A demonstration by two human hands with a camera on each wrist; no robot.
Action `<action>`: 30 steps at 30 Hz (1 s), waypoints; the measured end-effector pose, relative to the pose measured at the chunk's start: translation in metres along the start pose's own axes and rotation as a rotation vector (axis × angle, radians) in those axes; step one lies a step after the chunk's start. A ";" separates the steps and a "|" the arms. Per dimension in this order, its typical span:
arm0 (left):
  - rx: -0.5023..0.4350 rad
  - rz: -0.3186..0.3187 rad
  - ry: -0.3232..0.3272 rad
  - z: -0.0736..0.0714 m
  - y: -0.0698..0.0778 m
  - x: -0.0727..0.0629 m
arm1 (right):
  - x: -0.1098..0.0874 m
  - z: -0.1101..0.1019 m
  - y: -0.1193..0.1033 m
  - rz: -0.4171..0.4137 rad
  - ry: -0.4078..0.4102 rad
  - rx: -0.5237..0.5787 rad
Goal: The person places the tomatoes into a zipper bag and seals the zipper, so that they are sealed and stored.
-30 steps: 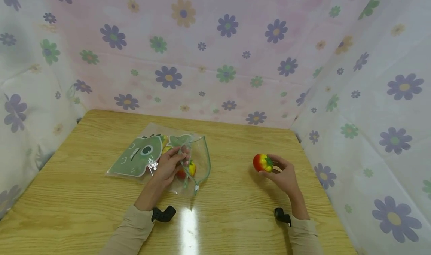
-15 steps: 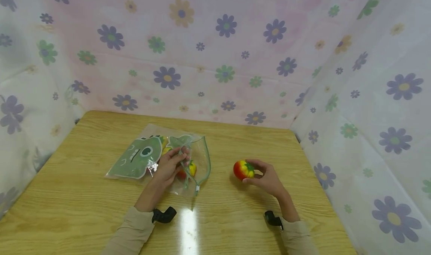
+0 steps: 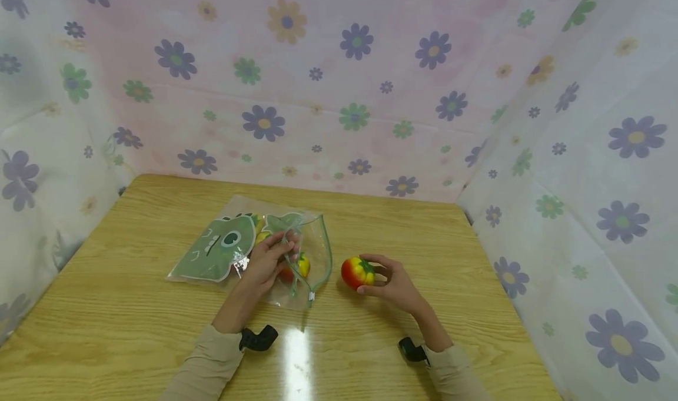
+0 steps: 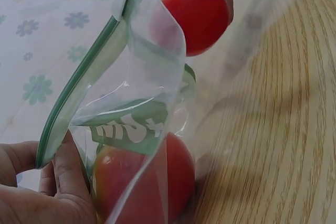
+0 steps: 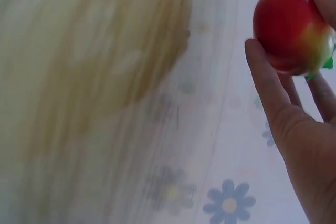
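Observation:
A clear slider zip bag (image 3: 329, 245) with a green monster print lies on the left half of the table. At its mouth, my left hand (image 3: 262, 264) pinches the rim and keeps it apart; in the left wrist view the green zip edge (image 4: 79, 85) passes between thumb and fingers. Inside lie a red-and-yellow toy fruit (image 3: 303, 265) and a yellow thing (image 3: 262, 236), partly hidden by print and hand. Just right of the opening, my right hand (image 3: 396, 283) grips another red-and-yellow toy fruit (image 3: 352, 273) with a green leafy top, between thumb and fingers.
Both hands work over a wood-grain table (image 3: 424, 230). Flowered cloth (image 3: 318, 95) encloses it at the back and sides. A black wrist camera (image 3: 258, 337) sits on the left forearm and another black wrist camera (image 3: 413, 350) on the right. A white slider (image 3: 311, 296) hangs at the bag's near corner.
My right hand has carried its toy fruit leftward across the table, close to the bag's mouth. The left hand and the bag have stayed nearly where they were.

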State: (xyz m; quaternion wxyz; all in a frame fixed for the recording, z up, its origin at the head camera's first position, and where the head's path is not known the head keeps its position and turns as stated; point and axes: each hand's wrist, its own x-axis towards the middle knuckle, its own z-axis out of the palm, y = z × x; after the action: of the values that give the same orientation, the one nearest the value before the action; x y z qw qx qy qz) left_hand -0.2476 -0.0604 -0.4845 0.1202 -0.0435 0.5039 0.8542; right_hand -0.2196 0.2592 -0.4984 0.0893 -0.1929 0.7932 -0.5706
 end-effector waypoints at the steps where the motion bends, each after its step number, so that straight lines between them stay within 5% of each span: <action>1: 0.002 0.000 0.002 0.001 0.000 0.000 | 0.002 0.003 -0.001 -0.006 0.004 0.005; 13: 0.003 -0.001 0.017 0.005 -0.004 0.001 | 0.020 0.031 -0.008 -0.094 0.094 0.087; 30: -0.018 -0.008 0.028 0.009 -0.001 0.002 | 0.036 0.054 -0.017 -0.078 0.009 0.110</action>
State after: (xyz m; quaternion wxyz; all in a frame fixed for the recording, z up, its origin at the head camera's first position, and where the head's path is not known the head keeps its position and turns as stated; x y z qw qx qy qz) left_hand -0.2493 -0.0522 -0.4815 0.1162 -0.0588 0.4977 0.8575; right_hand -0.2292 0.1931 -0.4971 0.0738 -0.2159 0.7530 -0.6172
